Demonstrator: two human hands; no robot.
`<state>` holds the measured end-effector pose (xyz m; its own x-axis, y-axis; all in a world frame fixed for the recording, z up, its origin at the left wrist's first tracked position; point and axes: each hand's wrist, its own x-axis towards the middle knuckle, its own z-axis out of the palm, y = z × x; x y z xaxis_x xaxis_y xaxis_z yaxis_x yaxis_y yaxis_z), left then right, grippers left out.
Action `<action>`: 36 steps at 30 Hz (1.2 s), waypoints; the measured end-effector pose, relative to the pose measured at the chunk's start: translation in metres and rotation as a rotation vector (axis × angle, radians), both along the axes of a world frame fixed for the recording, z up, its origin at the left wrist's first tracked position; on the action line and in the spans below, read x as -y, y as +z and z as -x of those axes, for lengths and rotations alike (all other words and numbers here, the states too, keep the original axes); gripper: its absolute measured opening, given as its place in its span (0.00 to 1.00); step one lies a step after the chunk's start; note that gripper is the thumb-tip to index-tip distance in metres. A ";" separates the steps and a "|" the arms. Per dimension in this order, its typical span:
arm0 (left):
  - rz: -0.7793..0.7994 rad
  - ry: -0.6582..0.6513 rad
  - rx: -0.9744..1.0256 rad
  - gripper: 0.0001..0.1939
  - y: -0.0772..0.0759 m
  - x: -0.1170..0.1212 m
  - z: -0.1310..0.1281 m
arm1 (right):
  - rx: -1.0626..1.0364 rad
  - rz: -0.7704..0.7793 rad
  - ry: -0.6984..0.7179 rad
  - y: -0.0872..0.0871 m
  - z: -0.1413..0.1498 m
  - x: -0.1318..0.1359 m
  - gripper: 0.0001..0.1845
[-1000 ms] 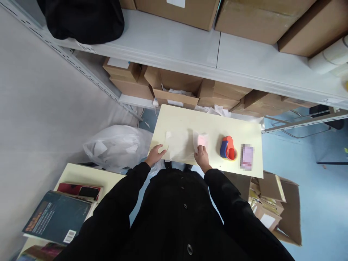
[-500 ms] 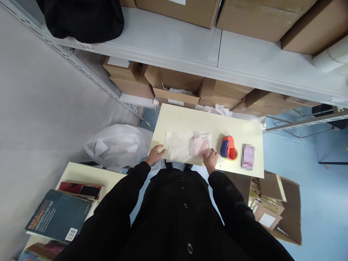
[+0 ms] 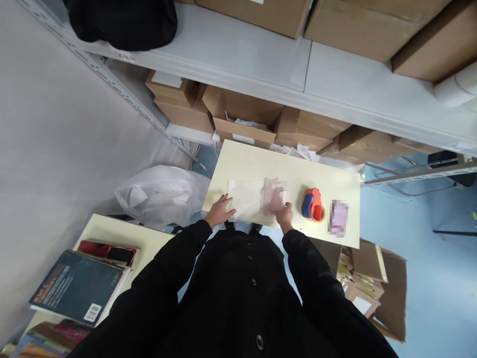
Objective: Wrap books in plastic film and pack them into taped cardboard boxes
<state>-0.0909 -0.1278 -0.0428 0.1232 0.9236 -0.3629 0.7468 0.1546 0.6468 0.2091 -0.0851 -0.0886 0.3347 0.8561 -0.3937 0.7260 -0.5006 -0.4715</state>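
A translucent white bag (image 3: pixel 246 200) lies flat on the pale yellow table (image 3: pixel 283 166). A pink item (image 3: pixel 271 196) sits at the bag's right end, partly inside clear wrapping. My left hand (image 3: pixel 220 211) rests on the bag's left corner with fingers stretched out. My right hand (image 3: pixel 283 212) is at the pink item's near right edge, fingers curled on it; the grip is blurred. Both sleeves are black.
A red and blue tape dispenser (image 3: pixel 312 205) and a blurred pink packet (image 3: pixel 338 218) lie to the right. Cardboard boxes (image 3: pixel 238 117) fill the shelf behind. A white plastic bag (image 3: pixel 160 195) sits on the floor left, books (image 3: pixel 74 288) on a side table, an open carton (image 3: pixel 372 288) right.
My right hand went from the pink item out to the right, then back onto its near edge. The left hand slid slightly further onto the bag. The camera shifted a little.
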 end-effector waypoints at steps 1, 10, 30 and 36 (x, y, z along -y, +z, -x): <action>0.011 -0.002 0.002 0.30 0.000 0.001 0.000 | 0.024 -0.075 0.057 0.005 0.002 0.002 0.26; -0.031 0.073 0.025 0.30 -0.005 0.010 0.001 | 0.142 -0.237 0.645 0.023 0.046 0.021 0.28; 0.010 -0.336 0.219 0.27 -0.014 -0.003 -0.088 | -0.214 -0.134 0.758 -0.008 0.033 0.014 0.33; 0.097 -0.303 0.172 0.27 -0.037 -0.006 -0.108 | -0.065 -0.212 0.294 -0.009 0.006 0.012 0.22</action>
